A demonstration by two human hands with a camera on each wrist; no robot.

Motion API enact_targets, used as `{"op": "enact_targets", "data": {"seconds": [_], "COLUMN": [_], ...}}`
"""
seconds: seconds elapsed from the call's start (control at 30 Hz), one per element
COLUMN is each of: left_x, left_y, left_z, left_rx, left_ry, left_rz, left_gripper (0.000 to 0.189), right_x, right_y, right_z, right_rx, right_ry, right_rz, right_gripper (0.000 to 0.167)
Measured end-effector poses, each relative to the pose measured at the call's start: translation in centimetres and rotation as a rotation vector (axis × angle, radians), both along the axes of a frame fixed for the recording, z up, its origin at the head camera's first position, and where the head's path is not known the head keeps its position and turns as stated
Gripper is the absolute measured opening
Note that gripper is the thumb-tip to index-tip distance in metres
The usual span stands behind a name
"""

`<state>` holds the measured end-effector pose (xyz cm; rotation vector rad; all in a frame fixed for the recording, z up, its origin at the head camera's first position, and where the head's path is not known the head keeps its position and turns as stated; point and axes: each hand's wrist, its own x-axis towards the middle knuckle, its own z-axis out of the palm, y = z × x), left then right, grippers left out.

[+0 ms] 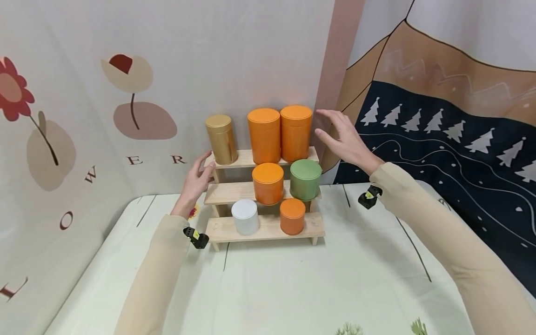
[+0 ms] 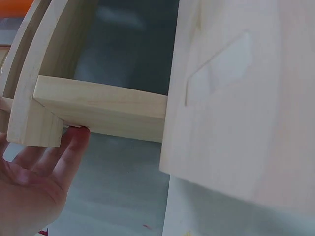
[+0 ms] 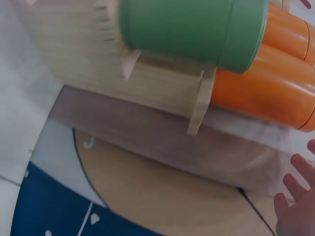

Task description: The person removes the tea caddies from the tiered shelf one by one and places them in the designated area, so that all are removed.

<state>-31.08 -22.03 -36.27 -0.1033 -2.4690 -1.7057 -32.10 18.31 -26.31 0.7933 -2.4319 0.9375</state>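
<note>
A three-step wooden stand (image 1: 228, 192) bears several lidded canisters. On its top step are a gold canister (image 1: 222, 139) at the left and two tall orange canisters (image 1: 264, 137) side by side toward the right. A shorter orange canister (image 1: 268, 184) and a green canister (image 1: 305, 180) sit on the middle step. My left hand (image 1: 197, 179) is at the top step's left end; the left wrist view shows its fingertips at the wooden crosspiece (image 2: 103, 103). My right hand (image 1: 345, 139) is held beside the right tall orange canister, fingers spread and holding nothing.
A white canister (image 1: 245, 217) and a small orange canister (image 1: 292, 217) occupy the bottom step. The stand is on a table with a pale cloth (image 1: 268, 288). Printed fabric (image 1: 251, 51) hangs close behind it, and a dark tree-patterned panel (image 1: 418, 153) hangs at the right.
</note>
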Motion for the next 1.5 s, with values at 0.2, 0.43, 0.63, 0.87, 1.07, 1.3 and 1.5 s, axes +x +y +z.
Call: {"op": "enact_targets", "data": {"seconds": [0.2, 0.43, 0.63, 0.87, 1.07, 1.3, 1.5], "left_x": [-0.1, -0.3, -0.5, -0.4, -0.4, -0.2, -0.2], "left_y": [0.0, 0.0, 0.2, 0.3, 0.3, 0.2, 0.1], "left_z": [-0.1, -0.1, -0.3, -0.4, -0.5, -0.7, -0.6], "left_rx": [0.001, 0.001, 0.022, 0.015, 0.011, 0.026, 0.044], "left_ry": [-0.006, 0.015, 0.029, 0.014, 0.032, 0.052, 0.047], "left_rz": [0.005, 0.008, 0.004, 0.019, 0.021, 0.013, 0.020], "left_gripper": [0.061, 0.060, 0.058, 0.059, 0.057, 0.056, 0.055], "right_x": [-0.5, -0.9, -1.3, -1.6, -1.6, -1.7, -1.7], "right_y": [-1.3, -2.8, -4.1, -4.9, -4.9, -4.7, -4.2], "right_z": [0.9, 1.3, 1.1, 0.8, 0.6, 0.4, 0.3], "right_rx": [-0.061, -0.083, -0.140, -0.211, -0.251, -0.269, -0.284], "right_ry": [-0.008, -0.066, -0.133, -0.193, -0.201, -0.150, -0.153], "right_rz": [0.019, 0.036, 0.058, 0.051, 0.053, 0.064, 0.065], "right_gripper": [0.054, 0.060, 0.069, 0.074, 0.073, 0.071, 0.070]}}
